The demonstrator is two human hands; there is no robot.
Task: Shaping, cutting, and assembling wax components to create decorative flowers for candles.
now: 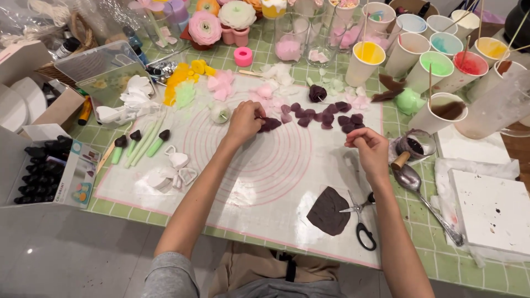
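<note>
Roughly midway by my reckoning, I see my left hand pinching a dark petal at twelve o'clock on the mat, my right hand curled closed on something I cannot make out, many dark petals already laid out, and a dark slab at five o'clock uncut beside the scissors.

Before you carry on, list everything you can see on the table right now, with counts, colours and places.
mat: one, white with pink rings, table centre
dark petals: over a dozen, maroon, top of the mat
dark sheet: one, maroon, mat bottom right
scissors: one pair, black handles, beside the dark sheet
pale petals: many, pink, white, yellow and green, mat's top edge
cups: about ten, white, coloured contents, top right
spoon: one, metal, right of the mat
cutters: several, white, mat left
left hand: at the dark petals, pinching one
right hand: mat right, fingers curled, contents unclear
</note>
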